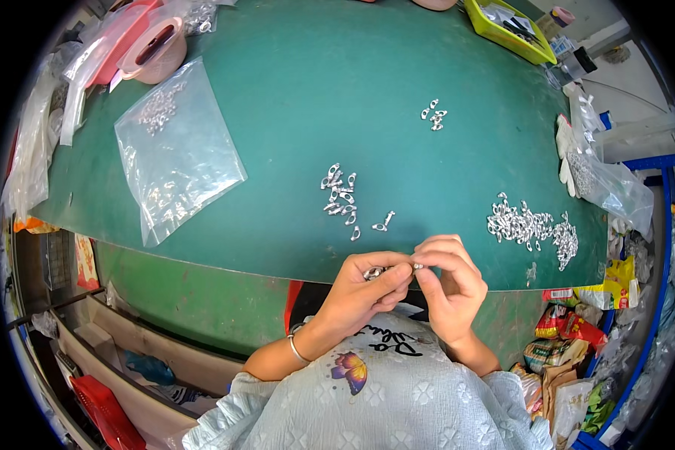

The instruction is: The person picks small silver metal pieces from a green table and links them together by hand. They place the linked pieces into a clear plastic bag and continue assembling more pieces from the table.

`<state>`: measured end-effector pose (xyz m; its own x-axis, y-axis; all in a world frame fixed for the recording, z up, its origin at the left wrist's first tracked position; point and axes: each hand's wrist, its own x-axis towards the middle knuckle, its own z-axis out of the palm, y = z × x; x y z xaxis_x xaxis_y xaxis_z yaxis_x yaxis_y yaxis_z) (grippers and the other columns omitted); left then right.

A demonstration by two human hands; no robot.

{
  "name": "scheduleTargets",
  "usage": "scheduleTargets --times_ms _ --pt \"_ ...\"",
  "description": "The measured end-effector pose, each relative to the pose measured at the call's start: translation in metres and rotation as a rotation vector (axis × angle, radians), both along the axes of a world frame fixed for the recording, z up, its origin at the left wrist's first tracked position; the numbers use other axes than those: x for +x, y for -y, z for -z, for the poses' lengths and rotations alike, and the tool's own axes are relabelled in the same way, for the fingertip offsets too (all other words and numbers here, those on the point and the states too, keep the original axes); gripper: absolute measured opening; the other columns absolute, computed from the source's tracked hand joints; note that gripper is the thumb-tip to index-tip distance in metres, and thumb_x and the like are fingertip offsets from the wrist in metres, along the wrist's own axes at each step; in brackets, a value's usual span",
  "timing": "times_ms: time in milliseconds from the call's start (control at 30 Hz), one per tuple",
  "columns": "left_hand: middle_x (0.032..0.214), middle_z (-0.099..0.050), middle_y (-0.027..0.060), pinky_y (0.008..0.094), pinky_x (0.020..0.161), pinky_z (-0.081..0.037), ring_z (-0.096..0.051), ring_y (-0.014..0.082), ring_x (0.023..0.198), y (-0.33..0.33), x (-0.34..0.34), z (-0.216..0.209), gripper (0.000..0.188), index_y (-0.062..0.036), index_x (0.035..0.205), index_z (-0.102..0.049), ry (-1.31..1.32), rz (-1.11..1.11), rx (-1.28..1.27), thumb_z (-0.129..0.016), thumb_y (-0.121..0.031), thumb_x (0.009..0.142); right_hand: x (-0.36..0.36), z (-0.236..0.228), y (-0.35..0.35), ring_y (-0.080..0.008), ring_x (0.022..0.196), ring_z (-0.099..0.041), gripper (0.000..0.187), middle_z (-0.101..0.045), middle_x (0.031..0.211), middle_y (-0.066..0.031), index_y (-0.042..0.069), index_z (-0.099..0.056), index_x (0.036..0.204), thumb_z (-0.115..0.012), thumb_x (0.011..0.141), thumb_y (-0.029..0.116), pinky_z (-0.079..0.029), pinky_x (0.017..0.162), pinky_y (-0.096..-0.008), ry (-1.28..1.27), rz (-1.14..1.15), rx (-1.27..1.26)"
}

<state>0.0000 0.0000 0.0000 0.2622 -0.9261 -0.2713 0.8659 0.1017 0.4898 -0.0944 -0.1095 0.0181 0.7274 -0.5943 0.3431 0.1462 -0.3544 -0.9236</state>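
My left hand point(373, 283) is closed around a few small silver metal pieces point(373, 273) that look like clasps with a ring at one end. Its thumb and forefinger meet the fingertips of my right hand point(450, 281), which pinches a tiny silver piece point(418, 266) between thumb and forefinger. Both hands are at the table's near edge, in front of my body. Just beyond them lies a loose group of similar silver pieces point(340, 196), with a pair point(384, 221) apart from it. Fingers partly hide what is held.
A large heap of silver pieces point(521, 223) lies at right on the green table point(292, 97); a small cluster point(434, 115) lies farther back. At left is a clear plastic bag point(184, 161) with small parts. A pink bowl point(160, 60) and a yellow-green basket point(510, 37) stand at the back.
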Motion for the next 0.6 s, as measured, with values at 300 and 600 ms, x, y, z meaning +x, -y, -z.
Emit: scheduleTargets --times_ms 300,600 --pt "0.062 -0.042 -0.0015 0.0194 0.044 -0.026 -0.034 0.0044 0.051 -0.006 0.005 0.007 0.022 0.0042 0.091 -0.061 0.087 -0.061 0.286 -0.054 -0.017 0.092 -0.029 0.015 0.068 -0.0261 0.089 -0.051 0.012 -0.058 0.089 -0.0091 0.005 -0.063 0.088 -0.065 0.076 0.005 -0.035 0.083 -0.0358 -0.651 0.559 -0.815" --pt "0.061 -0.042 -0.0013 0.0189 0.042 -0.026 -0.033 0.0043 0.050 -0.010 0.006 0.009 0.021 0.0040 0.090 -0.060 0.148 -0.180 0.329 -0.053 -0.016 0.092 0.037 0.036 0.034 -0.0247 0.087 -0.052 0.024 -0.059 0.095 -0.0070 0.004 -0.064 0.093 -0.066 0.069 -0.001 -0.040 0.077 -0.0342 -0.368 -0.001 -0.670"
